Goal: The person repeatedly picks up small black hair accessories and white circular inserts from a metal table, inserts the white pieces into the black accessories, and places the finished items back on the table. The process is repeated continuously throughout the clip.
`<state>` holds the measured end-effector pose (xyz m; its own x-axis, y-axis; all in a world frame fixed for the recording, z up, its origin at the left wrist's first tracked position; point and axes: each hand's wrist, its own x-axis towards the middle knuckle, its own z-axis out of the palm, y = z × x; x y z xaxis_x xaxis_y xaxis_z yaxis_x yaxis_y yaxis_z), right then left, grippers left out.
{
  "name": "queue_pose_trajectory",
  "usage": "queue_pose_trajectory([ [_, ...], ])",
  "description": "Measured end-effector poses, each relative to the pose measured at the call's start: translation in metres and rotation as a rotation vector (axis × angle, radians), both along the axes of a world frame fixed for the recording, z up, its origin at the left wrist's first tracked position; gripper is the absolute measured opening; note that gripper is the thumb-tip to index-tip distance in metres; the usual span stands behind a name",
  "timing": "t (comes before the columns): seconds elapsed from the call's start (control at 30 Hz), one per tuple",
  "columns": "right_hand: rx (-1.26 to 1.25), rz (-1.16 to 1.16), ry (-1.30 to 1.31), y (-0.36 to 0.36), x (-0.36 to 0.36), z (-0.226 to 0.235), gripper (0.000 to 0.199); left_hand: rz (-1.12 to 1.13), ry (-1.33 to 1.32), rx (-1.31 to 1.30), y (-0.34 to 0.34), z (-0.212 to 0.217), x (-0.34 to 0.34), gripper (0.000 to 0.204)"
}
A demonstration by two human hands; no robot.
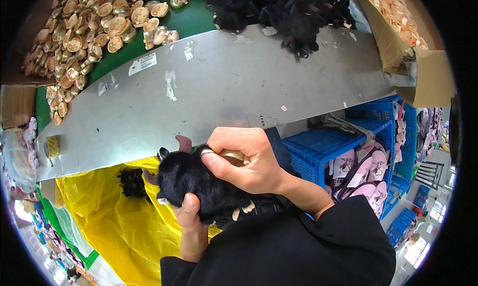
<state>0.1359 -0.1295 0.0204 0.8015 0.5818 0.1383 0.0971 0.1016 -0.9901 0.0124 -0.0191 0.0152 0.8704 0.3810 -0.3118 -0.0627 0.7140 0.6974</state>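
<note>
A black plush toy (pixel 186 174) with brown ears and small beige feet lies on its side in front of me, over the near edge of the metal table. My left hand (pixel 191 214) grips it from below, its thumb pressed against the fur and its other fingers hidden behind the body. Curled closed at the toy's upper side, my right hand (pixel 249 159) presses thumb and fingertips against the fur. Inside that hand's curled fingers sits a shiny gold plastic piece (pixel 233 155). Whether the fingertips also pinch fabric is hidden.
Gold and beige plastic pieces (pixel 74 42) are heaped at the far left beyond the metal tabletop (pixel 209 82). More black plush toys (pixel 294 17) lie at the back. A cardboard box (pixel 388 42) holds peach-coloured strips. Blue crates (pixel 318 146) stand right; a yellow bag (pixel 99 216) hangs below left.
</note>
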Motion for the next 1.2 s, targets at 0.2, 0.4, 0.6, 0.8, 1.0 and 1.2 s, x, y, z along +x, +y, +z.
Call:
queue_pose_trajectory([
  [0.2,0.059,0.072,0.087,-0.007,0.003,0.001,0.016,0.094,0.157,-0.002,0.0,0.004,-0.001,0.07],
  [0.4,-0.038,0.239,0.118,-0.02,0.005,-0.007,0.034,0.061,0.079,0.036,-0.004,0.01,0.008,0.06],
  [0.6,-0.009,0.221,0.417,-0.011,0.005,0.002,0.025,0.14,0.154,0.194,-0.007,-0.002,0.001,0.054],
  [0.8,0.056,0.148,0.301,-0.008,0.006,0.005,0.017,0.13,0.075,0.266,-0.007,-0.013,-0.006,0.06],
  [1.0,0.04,0.07,0.225,-0.003,0.003,0.005,0.016,0.076,0.044,0.107,0.003,-0.023,-0.007,0.065],
  [1.2,-0.004,0.05,0.186,0.002,0.007,0.002,0.015,0.033,0.041,0.042,0.006,-0.022,-0.003,0.068],
])
